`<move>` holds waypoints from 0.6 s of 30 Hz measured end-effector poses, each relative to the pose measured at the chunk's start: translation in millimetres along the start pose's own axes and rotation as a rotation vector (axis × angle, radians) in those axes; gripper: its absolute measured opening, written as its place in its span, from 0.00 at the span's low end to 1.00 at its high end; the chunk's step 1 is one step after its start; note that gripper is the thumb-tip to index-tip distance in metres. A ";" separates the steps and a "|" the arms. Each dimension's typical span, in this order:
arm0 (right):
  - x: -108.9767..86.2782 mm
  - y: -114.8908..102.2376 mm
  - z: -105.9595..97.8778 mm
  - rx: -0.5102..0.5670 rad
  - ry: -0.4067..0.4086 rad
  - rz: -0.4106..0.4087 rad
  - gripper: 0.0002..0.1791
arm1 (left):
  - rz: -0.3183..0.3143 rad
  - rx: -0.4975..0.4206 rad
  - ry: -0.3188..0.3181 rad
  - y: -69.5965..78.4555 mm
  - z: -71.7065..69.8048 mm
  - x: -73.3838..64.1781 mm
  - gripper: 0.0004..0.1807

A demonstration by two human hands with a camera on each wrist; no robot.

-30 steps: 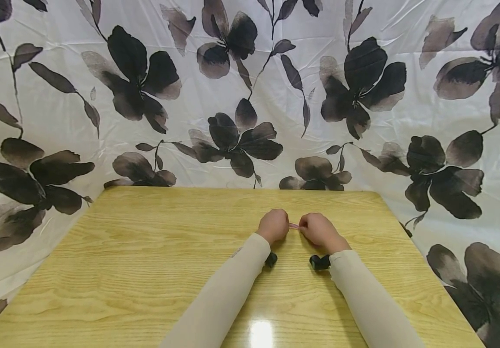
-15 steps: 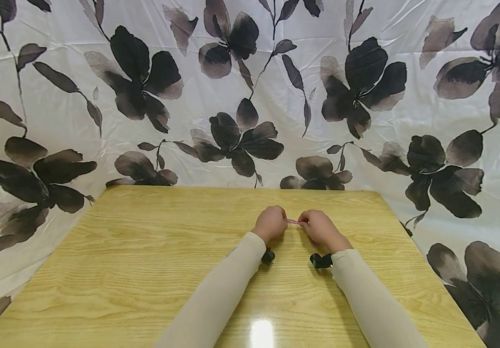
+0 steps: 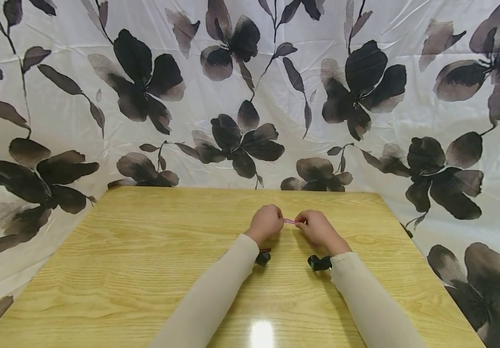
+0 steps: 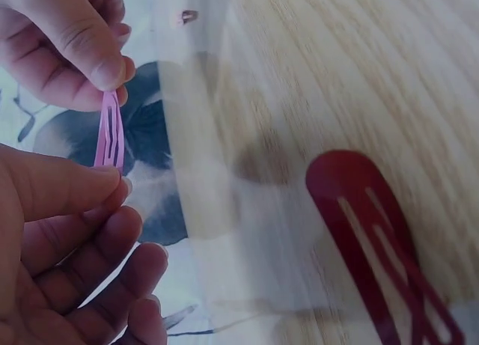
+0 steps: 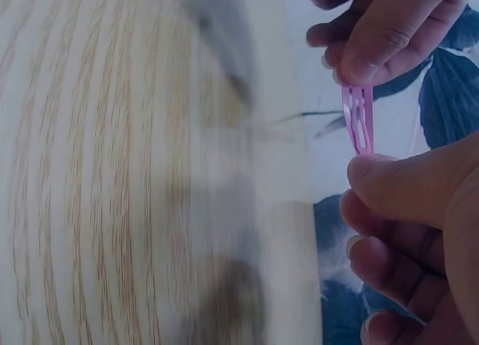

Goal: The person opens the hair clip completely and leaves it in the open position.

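Observation:
A pink snap hair clip (image 4: 110, 132) is stretched between my two hands, over the far part of the table. My left hand (image 3: 266, 223) pinches one end between thumb and finger, its other fingers loosely bent in the left wrist view. At the opposite end, the thumb and finger of my right hand (image 3: 317, 228) pinch the clip. Both ends are hidden by fingertips; the slotted middle shows in the right wrist view. A red snap hair clip (image 4: 352, 203) appears large and close to the left wrist camera, seen in the head view as a red strip beside that wrist.
The wood-grain table (image 3: 145, 270) spreads widely to the left and in front. A white cloth (image 3: 293, 29) with dark flowers hangs behind its far edge. Small black cameras sit at the left wrist (image 3: 263, 257) and right wrist (image 3: 318, 263).
Both hands have shifted slightly left, the left hand more, with the pink hair clip still between them. A bit more of the clip shows than half a second ago, and the red strip has come into sight.

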State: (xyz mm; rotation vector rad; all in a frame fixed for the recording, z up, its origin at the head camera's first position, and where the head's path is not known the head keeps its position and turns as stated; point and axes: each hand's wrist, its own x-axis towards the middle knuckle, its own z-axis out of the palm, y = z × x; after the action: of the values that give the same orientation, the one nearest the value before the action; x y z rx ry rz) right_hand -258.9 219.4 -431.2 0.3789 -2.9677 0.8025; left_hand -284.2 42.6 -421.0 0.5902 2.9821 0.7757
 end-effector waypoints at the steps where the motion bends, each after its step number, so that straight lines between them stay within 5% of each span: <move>1: -0.6 -0.9 0.1 0.008 0.002 -0.001 0.07 | 0.004 -0.008 0.006 -0.7 -0.7 -1.3 0.08; 18: -6.6 -12.9 3.6 0.082 0.015 -0.004 0.08 | 0.049 -0.205 -0.021 -13.3 -11.3 -22.7 0.11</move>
State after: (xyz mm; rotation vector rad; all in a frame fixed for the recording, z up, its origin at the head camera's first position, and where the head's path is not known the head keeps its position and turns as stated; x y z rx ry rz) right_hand -249.3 208.2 -428.7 0.3811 -2.9262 0.9250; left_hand -268.9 18.4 -419.3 0.6569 2.8303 1.0552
